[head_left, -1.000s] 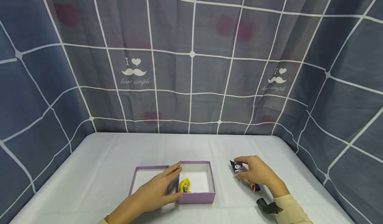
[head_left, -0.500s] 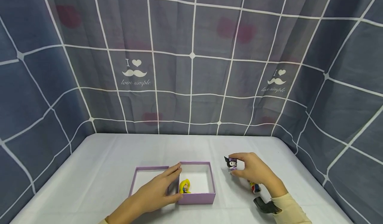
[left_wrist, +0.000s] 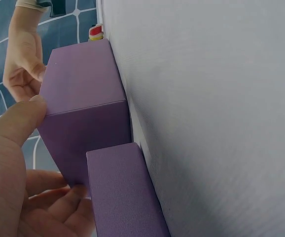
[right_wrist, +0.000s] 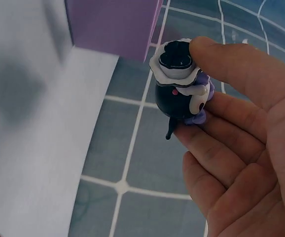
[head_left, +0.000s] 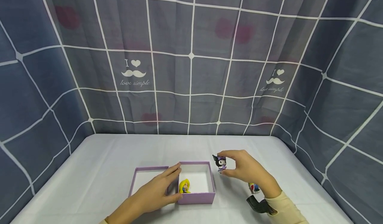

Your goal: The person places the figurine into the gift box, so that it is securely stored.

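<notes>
My right hand (head_left: 249, 169) pinches a small black, white and purple figurine (head_left: 220, 163) between thumb and fingers, above the table just right of the open purple box (head_left: 197, 198). Seen from the right wrist, the figurine (right_wrist: 182, 89) is upside down in that frame, its white frilled base against my thumb. My left hand (head_left: 155, 192) grips the box's left side, thumb at the near corner and fingertips at the far one. Inside the box, at its near left, stands a yellow-haired figurine (head_left: 184, 186).
A shallow purple-rimmed tray or lid (head_left: 151, 168) lies left of the box, partly under my left hand. Another colourful figurine (head_left: 254, 188) is on the white table behind my right wrist. A black device (head_left: 259, 205) sits at that wrist. Gridded curtains surround the table.
My right hand has carried the black and purple figurine leftward and slightly up, close to the box's right wall. The left hand and the box have stayed in place.
</notes>
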The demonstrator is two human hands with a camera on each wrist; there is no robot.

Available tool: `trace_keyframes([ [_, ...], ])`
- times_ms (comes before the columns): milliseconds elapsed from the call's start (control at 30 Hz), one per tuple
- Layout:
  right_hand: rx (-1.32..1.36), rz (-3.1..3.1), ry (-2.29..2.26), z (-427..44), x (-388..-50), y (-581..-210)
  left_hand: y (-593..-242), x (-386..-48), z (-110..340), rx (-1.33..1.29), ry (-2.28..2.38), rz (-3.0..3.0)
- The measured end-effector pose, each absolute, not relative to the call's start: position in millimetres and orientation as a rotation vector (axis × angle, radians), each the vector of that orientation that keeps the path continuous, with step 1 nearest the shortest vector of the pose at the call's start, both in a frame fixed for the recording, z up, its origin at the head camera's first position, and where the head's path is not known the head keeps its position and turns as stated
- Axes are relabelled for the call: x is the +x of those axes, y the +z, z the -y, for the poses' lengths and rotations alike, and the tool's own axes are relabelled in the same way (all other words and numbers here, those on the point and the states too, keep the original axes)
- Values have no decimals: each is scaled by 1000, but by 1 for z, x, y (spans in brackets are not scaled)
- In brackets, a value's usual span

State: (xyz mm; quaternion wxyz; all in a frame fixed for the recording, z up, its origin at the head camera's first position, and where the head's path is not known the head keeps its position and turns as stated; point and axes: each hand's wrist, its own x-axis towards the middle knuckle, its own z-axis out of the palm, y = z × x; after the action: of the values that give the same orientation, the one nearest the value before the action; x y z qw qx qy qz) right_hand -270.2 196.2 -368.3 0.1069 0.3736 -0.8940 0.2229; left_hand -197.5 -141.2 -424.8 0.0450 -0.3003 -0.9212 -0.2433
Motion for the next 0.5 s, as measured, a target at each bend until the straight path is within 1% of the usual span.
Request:
trace_keyframes([
  [500, 1235, 2657, 722, -160, -260, -367, -424, -199, 141, -926, -729, 2806],
])
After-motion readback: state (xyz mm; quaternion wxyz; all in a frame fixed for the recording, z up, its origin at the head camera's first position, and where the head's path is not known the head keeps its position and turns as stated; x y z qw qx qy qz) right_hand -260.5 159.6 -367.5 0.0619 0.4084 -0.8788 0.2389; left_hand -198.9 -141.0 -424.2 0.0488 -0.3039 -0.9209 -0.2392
